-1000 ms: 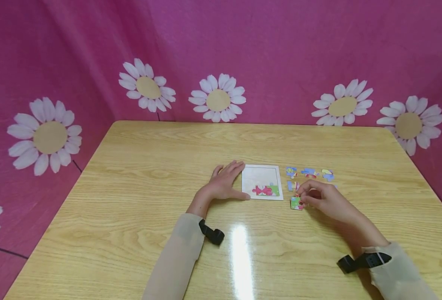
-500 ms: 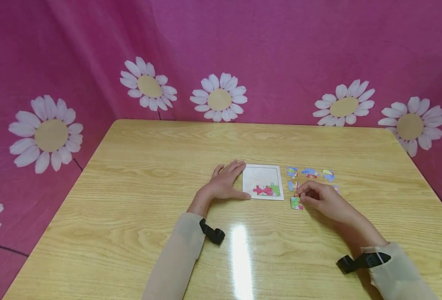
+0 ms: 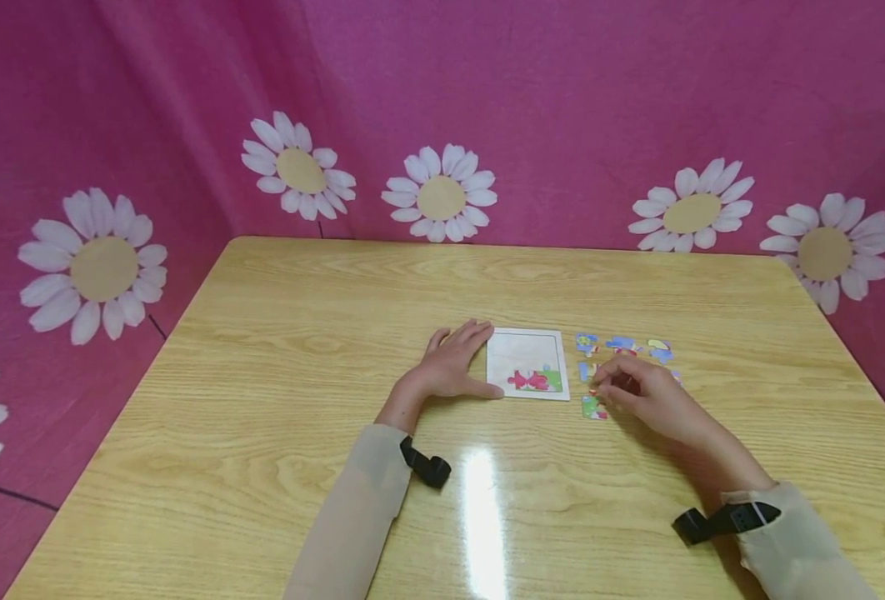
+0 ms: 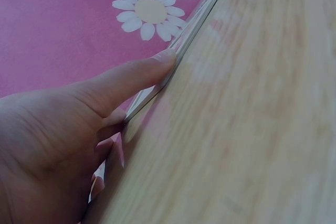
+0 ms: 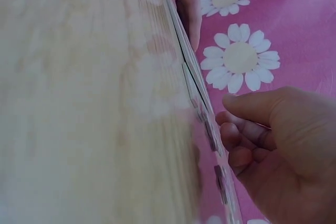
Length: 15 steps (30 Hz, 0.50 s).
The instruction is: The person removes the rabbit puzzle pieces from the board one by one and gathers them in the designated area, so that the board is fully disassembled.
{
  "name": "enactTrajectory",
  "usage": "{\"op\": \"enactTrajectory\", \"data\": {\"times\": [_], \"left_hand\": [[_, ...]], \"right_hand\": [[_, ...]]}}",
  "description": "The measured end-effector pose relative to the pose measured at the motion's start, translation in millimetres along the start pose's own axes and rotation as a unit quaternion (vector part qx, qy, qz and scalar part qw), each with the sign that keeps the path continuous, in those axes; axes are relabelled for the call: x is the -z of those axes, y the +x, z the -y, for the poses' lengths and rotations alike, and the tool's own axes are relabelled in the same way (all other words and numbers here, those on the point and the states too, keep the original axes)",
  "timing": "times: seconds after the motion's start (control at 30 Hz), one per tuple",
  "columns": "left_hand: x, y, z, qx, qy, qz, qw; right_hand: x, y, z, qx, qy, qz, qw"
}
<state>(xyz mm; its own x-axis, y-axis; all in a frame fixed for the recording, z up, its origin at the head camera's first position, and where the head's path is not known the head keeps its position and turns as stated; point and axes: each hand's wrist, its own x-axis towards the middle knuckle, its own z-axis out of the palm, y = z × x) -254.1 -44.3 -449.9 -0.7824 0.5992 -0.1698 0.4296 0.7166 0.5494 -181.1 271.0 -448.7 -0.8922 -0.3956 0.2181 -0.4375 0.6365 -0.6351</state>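
A white square puzzle board (image 3: 513,346) lies flat on the table, with joined red and green pieces (image 3: 538,380) in its lower right corner. My left hand (image 3: 452,367) spans the board's left side, fingers spread; its thumb (image 4: 152,66) rests on the near edge in the left wrist view. To the right of the board, my right hand (image 3: 652,396) is low over loose puzzle pieces, fingers loosely bent. In the right wrist view its thumb (image 5: 252,106) and fingertips stand slightly apart with nothing visible between. Just below those fingertips lies a green and red puzzle piece (image 3: 594,407).
Blue puzzle pieces form a far row: one with yellow (image 3: 586,343), one with red (image 3: 623,344), one with pale yellow (image 3: 659,349). Another piece (image 3: 587,372) lies nearer; others are partly hidden by my right hand. A pink flowered cloth (image 3: 562,108) hangs behind the wooden table (image 3: 322,333).
My right fingertips have shifted slightly away from the green and red piece, toward the pieces behind it. My left hand stays at the board's edge.
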Motion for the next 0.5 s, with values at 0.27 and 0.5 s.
{"op": "enactTrajectory", "data": {"times": [0.27, 0.5], "left_hand": [[-0.4, -0.3, 1.3, -0.002, 0.0, 0.0, 1.0], [-0.9, 0.8, 1.3, -0.004, 0.001, 0.0, 1.0]], "right_hand": [[-11.1, 20.2, 12.0, -0.021, 0.048, 0.043, 0.998], [-24.1, 41.0, 22.5, -0.031, 0.014, 0.069, 0.997]]}}
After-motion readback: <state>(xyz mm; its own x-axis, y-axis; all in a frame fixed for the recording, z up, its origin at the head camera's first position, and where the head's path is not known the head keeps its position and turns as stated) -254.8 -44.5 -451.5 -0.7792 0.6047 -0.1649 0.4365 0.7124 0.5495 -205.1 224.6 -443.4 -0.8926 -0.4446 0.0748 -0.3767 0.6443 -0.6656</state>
